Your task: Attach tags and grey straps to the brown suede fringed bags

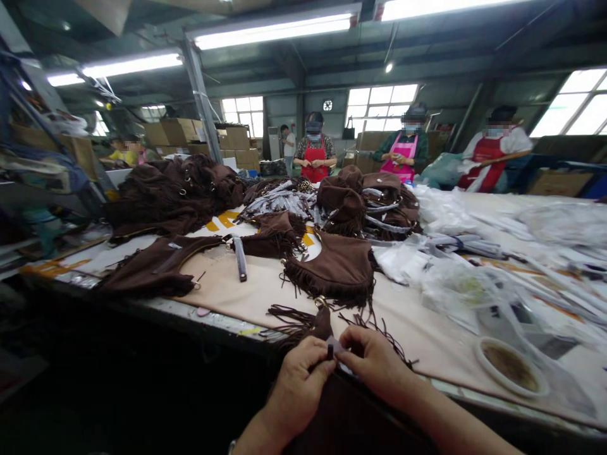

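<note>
My left hand [298, 382] is closed, thumb and fingers pinching a small dark strip [330, 351] at the end of a brown fringed bag [351, 414]. Close beside it my right hand [377, 363] is also closed, its thumb and index finger pinching a thin pale wrapping [336, 344] by the strip. The bag hangs over the table edge toward me, with its fringe and a gold ring [321, 302] on the tabletop. Just beyond lies another brown fringed bag [334, 272]. To its left is a short strap in pale wrapping [239, 259].
A round tub of brown paste [512, 366] stands at the right near the table edge. Clear plastic and wrapped straps [474, 246] cover the right side. Piles of brown bags [175, 193] lie at the back. Several people in aprons [315, 155] stand across the table.
</note>
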Action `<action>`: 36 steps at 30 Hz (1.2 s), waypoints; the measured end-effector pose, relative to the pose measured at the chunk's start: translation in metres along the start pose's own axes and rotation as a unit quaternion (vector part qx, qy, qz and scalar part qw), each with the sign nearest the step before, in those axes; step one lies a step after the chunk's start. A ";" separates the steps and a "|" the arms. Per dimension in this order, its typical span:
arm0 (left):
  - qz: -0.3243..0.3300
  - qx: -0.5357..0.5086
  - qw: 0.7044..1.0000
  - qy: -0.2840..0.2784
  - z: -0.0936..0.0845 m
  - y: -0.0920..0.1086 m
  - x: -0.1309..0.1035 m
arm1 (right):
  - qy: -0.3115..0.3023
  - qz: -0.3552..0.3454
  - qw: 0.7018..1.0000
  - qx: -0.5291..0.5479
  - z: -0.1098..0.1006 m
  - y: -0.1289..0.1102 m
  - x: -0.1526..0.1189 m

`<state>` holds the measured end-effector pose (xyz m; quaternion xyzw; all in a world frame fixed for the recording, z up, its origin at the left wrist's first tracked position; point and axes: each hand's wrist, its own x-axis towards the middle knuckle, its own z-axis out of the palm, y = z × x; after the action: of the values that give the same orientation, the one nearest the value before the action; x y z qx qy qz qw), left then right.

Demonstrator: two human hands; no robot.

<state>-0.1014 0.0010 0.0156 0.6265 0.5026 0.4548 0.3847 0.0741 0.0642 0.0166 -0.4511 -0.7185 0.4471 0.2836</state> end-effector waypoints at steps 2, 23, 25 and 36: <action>0.006 -0.009 1.000 -0.002 0.000 0.002 0.000 | 0.004 0.007 0.994 0.105 0.000 -0.002 -0.003; -0.012 0.008 1.000 0.016 0.003 0.003 -0.003 | -0.015 0.021 0.991 0.131 0.005 -0.006 -0.005; -0.016 0.011 1.000 0.020 0.004 0.003 -0.002 | -0.012 0.024 0.992 0.126 0.005 -0.006 -0.006; -0.009 0.004 0.999 0.035 0.005 0.004 -0.004 | -0.045 -0.010 0.993 0.112 0.003 -0.013 -0.008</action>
<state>-0.0957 -0.0036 0.0174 0.6068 0.5234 0.4710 0.3688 0.0703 0.0533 0.0272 -0.3885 -0.6805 0.5416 0.3042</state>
